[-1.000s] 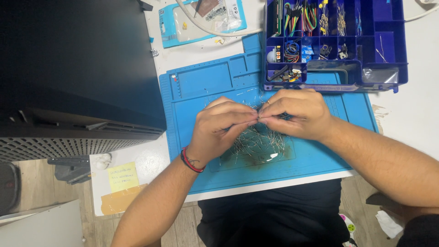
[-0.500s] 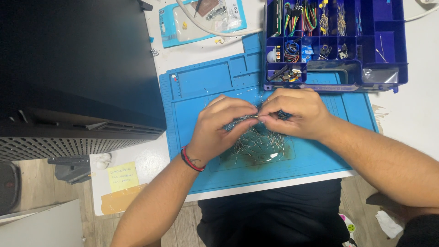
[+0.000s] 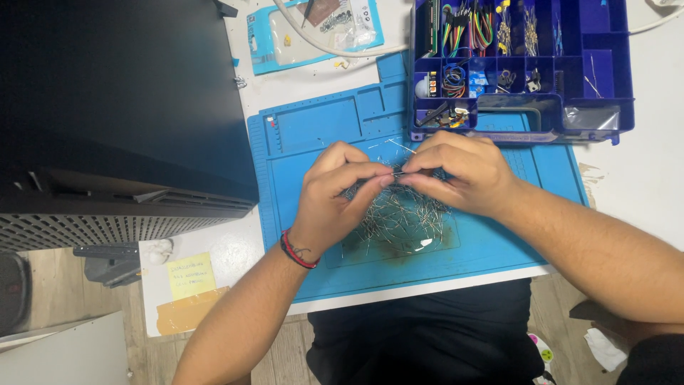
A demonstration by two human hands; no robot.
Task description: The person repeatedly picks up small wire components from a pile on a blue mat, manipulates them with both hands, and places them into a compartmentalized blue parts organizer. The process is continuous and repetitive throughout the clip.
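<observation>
White bench [image 3: 641, 185] carries a blue mat [image 3: 320, 135], parts box [image 3: 598, 117] far right. My left hand [image 3: 335, 196] and right hand [image 3: 463, 171] each pinch narrowly one thin wire [image 3: 399, 173] above the wire pile [image 3: 402, 214], mat centre.

Light-blue flat package [image 3: 313, 32] at table top; yellow sticky note [image 3: 191, 275] lower left.

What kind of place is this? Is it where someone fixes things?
Probably an electronics hobby bench. A blue work mat lies on the table, a blue organizer box holds coloured wires and small parts, and both hands pinch thin metal-legged parts from a pile.
</observation>
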